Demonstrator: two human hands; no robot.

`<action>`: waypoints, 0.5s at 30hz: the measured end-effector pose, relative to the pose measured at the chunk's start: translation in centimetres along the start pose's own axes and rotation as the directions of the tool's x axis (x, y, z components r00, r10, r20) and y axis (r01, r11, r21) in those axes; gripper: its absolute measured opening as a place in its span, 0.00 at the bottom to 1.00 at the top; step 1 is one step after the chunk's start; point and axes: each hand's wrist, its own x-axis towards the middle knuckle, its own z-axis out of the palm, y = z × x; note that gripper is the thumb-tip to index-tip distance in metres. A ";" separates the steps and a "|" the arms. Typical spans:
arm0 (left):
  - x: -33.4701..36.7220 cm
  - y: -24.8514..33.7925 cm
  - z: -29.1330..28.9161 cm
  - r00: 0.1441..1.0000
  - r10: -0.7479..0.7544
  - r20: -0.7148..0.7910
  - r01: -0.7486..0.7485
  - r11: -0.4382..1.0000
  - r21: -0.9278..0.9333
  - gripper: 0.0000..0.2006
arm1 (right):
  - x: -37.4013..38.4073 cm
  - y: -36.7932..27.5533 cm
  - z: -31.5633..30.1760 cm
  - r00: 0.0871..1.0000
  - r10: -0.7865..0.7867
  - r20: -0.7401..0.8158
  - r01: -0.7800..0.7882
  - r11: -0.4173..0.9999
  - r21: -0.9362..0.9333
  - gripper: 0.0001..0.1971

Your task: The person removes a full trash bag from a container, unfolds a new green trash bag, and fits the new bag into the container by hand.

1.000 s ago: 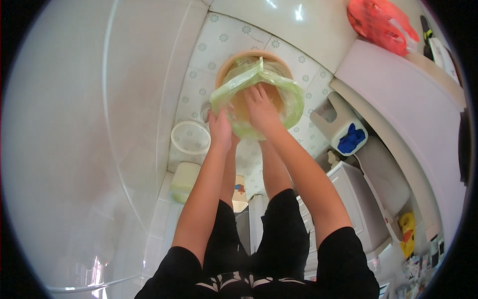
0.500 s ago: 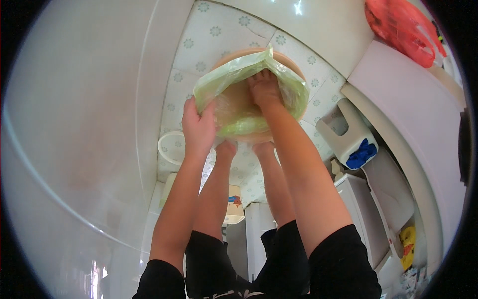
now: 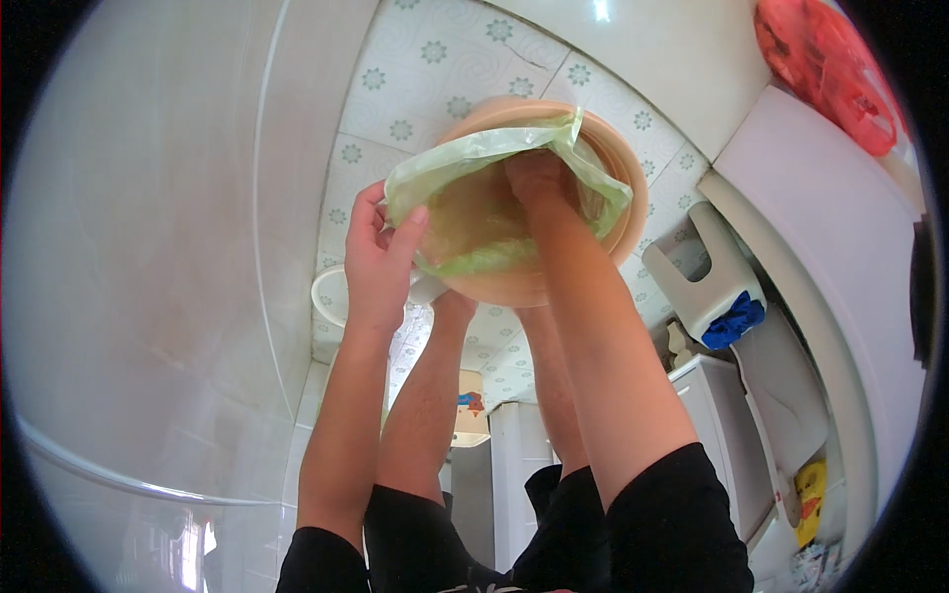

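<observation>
A thin pale-green plastic bag [image 3: 474, 252] hangs with its mouth spread inside a round peach-coloured bin [image 3: 633, 222] on the floor. My left hand [image 3: 381, 247] grips the bag's left edge between thumb and fingers. Deep in the bag's mouth is my right hand [image 3: 537, 178], near the far side. The fingers of that hand are hidden in the bag's folds. On the right, part of the bin's inner wall shows beyond the bag's edge.
A small white round container [image 3: 331, 295] stands left of my leg. To the right are a pale plastic stool [image 3: 692, 272] with a blue cloth [image 3: 733, 321] on it and a white cabinet [image 3: 712, 390]. A red plastic bag [image 3: 825, 74] lies on a light surface, upper right.
My right hand has sunk deeper into the bag, its fingers now out of sight. The bag's right edge has drawn inward, baring more of the bin. The whole view has shifted slightly.
</observation>
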 end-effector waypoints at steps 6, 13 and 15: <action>-0.6 -0.6 -1.5 0.997 -0.057 0.056 0.064 0.989 -0.130 0.20 | -1.1 -0.7 -1.4 0.998 0.046 -0.033 -0.042 0.992 0.120 0.26; -2.0 -1.0 -0.3 0.995 -0.096 0.037 0.102 0.977 -0.190 0.19 | -2.4 1.3 0.9 0.994 0.022 -0.108 0.023 0.919 0.393 0.28; -3.3 -1.4 -2.0 0.976 -0.185 -0.115 0.166 0.974 -0.155 0.19 | -4.5 -2.8 -3.5 0.977 -0.210 -0.019 0.211 0.971 0.109 0.27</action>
